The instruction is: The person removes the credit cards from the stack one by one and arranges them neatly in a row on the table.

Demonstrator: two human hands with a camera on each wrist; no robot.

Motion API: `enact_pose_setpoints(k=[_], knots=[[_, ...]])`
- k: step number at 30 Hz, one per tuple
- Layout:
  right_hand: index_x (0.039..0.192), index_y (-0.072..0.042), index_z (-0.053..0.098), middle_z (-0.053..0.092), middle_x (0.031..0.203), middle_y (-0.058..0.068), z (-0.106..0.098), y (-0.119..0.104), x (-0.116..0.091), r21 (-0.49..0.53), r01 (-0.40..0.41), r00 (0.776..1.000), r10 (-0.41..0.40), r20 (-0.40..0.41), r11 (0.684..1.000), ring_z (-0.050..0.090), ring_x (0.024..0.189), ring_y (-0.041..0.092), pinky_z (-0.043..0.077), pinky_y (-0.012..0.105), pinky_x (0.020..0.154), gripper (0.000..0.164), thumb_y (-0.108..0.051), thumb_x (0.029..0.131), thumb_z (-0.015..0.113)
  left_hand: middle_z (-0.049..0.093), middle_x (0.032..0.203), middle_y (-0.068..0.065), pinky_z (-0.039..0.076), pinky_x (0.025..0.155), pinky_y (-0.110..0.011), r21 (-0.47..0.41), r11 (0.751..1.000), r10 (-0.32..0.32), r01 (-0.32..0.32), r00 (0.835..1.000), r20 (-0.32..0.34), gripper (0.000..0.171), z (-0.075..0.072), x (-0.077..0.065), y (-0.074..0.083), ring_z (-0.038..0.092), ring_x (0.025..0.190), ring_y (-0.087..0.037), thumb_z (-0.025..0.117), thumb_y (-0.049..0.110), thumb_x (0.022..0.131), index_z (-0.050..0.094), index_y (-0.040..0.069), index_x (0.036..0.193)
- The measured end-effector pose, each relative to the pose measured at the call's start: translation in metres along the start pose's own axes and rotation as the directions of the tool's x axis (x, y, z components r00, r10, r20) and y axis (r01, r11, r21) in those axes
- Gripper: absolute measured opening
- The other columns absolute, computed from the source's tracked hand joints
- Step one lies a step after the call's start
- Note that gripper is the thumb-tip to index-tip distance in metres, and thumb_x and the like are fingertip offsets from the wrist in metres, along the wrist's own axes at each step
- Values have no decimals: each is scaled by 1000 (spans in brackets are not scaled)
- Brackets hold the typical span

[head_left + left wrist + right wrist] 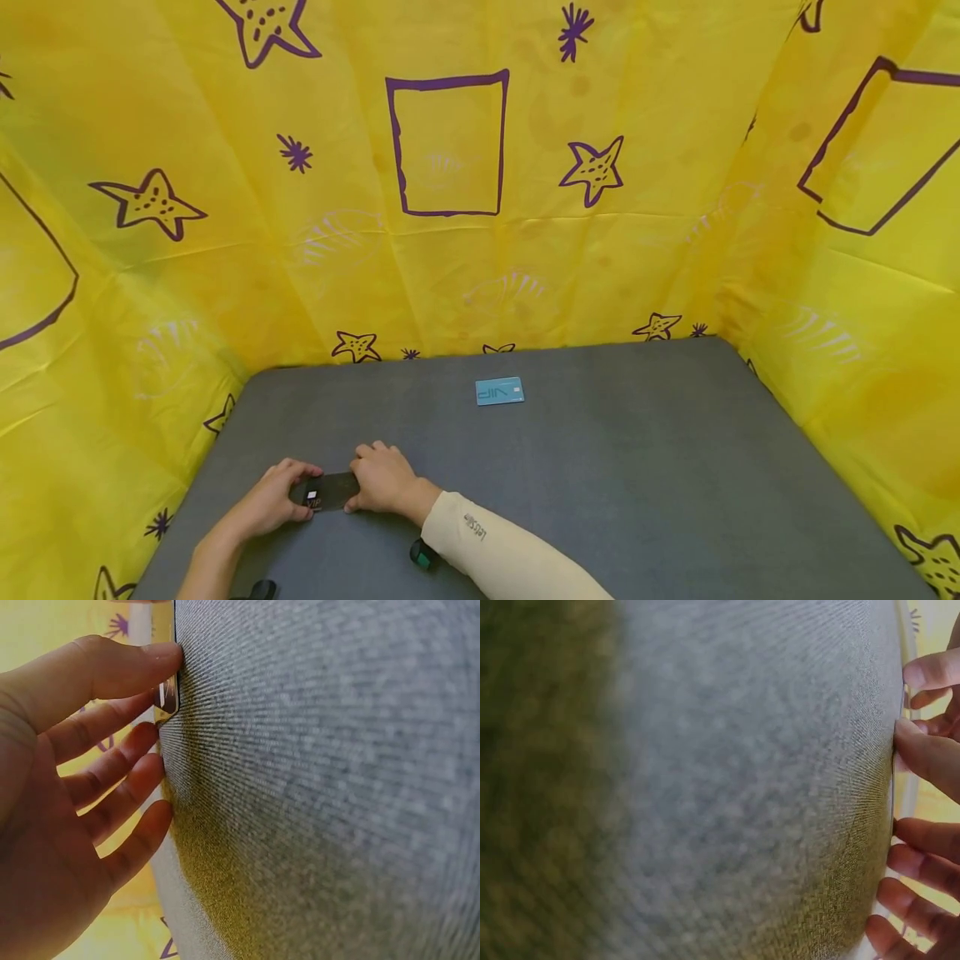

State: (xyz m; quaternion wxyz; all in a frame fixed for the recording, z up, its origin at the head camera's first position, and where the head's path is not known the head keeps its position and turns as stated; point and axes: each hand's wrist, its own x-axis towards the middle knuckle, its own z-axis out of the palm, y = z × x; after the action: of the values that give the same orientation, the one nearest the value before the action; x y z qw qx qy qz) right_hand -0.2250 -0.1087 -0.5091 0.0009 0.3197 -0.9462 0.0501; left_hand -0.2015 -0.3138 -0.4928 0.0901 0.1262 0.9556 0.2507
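Note:
A dark, thin card (333, 492) with a small pale chip and "VIP" lettering lies level at or just over the grey tabletop, left of centre in the head view. My left hand (268, 500) pinches its left end between thumb and forefinger; in the left wrist view the other fingertips (154, 817) reach down to the cloth. At the opposite end, my right hand (386, 479) grips the card with thumb and fingers. The right wrist view shows the right thumb (926, 750) at the card's edge, which appears only as a thin line.
A light blue card (500, 391) marked "VIP" lies farther back on the grey table (637, 467). Yellow patterned cloth (450, 275) rises behind the table and along both sides. A black wrist device (422, 554) shows beside the right sleeve.

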Motion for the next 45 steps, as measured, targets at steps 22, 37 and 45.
enact_pose_setpoints(k=[22,37,45], knots=[[120,-31,67,55,104,-12,4,8,1,70,49,998,-52,34,996,49,92,4,38,20,74,51,-59,78,72,59,107,-10,42,83,-43,17,1000,-12,12,1000,-27,53,1,-5,1,51,100,-28,85,10,63,66,6,113],[124,-21,66,60,108,-7,-16,35,-12,354,34,993,-73,96,935,52,91,5,46,18,82,48,-46,83,74,59,117,-17,48,87,-51,-74,993,-93,88,994,-59,43,7,2,14,60,104,-34,72,23,86,62,0,121],[121,-19,68,61,104,-5,-24,53,-14,372,65,992,-101,80,926,53,90,7,46,20,82,42,-44,87,70,59,117,-19,49,89,-52,-135,988,-108,79,969,-223,30,19,14,27,61,109,-40,67,14,90,65,0,116]])
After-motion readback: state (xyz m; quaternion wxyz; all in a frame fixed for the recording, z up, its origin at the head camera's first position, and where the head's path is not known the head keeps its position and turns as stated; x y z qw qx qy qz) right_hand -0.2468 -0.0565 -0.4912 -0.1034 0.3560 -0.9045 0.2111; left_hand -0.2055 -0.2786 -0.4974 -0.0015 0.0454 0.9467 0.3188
